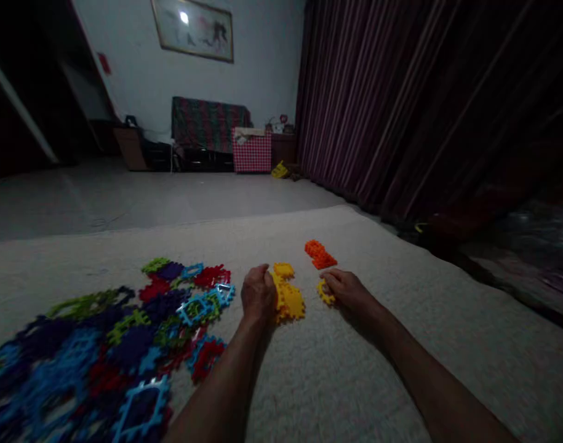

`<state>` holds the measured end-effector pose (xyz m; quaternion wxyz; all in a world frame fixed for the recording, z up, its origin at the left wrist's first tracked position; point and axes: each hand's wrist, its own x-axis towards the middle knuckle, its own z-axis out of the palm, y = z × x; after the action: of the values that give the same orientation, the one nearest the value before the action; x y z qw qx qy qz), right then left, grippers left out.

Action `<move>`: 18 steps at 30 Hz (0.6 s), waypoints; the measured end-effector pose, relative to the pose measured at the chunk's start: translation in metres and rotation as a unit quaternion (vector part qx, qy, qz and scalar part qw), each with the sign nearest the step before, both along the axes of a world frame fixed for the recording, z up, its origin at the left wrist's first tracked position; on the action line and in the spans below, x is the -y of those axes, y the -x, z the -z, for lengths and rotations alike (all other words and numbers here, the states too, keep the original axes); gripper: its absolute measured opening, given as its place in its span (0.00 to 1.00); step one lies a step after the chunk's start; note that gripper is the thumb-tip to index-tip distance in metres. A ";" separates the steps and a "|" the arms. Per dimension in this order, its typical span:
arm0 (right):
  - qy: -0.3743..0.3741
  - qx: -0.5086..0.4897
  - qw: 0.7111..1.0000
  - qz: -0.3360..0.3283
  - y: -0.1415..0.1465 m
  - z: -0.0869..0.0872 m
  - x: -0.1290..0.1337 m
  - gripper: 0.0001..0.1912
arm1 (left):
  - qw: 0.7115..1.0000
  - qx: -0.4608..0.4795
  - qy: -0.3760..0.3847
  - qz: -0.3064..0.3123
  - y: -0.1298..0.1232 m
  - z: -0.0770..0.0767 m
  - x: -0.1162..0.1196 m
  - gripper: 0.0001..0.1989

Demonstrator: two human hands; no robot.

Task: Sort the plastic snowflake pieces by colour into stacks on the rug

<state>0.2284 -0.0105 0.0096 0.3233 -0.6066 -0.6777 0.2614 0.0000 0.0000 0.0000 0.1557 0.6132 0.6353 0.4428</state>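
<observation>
A small cluster of yellow interlocking toy pieces [291,301] with notched edges lies in the middle of the pale quilted cover. My left hand [258,292] is curled against the cluster's left side, its fingers partly hidden behind the palm and wrist. To the right, my right hand [348,288] pinches a single yellow toothed piece [326,293] low over the cover, apart from the cluster. Just beyond that hand sits a group of orange pieces [320,255].
A wide heap of blue, purple, red and green toy pieces [133,344] spreads over the left of the quilted cover [355,381]. Dark purple curtains [368,98] hang at the right. Across the floor stands a cloth-draped cabinet [211,126] by the wall.
</observation>
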 end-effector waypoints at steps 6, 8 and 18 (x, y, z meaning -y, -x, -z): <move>0.039 0.117 0.991 0.046 -0.033 -0.019 0.003 0.16 | 1.000 -0.002 0.002 -0.020 -0.001 0.003 -0.002 0.18; 0.054 0.163 0.984 0.054 -0.028 -0.020 0.012 0.23 | 1.000 0.000 0.002 -0.024 0.000 0.003 -0.002 0.18; -0.031 0.209 0.964 0.161 -0.019 -0.007 0.024 0.23 | 1.000 -0.011 -0.002 -0.023 0.001 0.003 -0.002 0.18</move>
<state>0.2471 -0.0343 0.0161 0.2308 -0.7384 -0.6314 0.0528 -0.0007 0.0018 -0.0029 0.1368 0.6036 0.6499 0.4410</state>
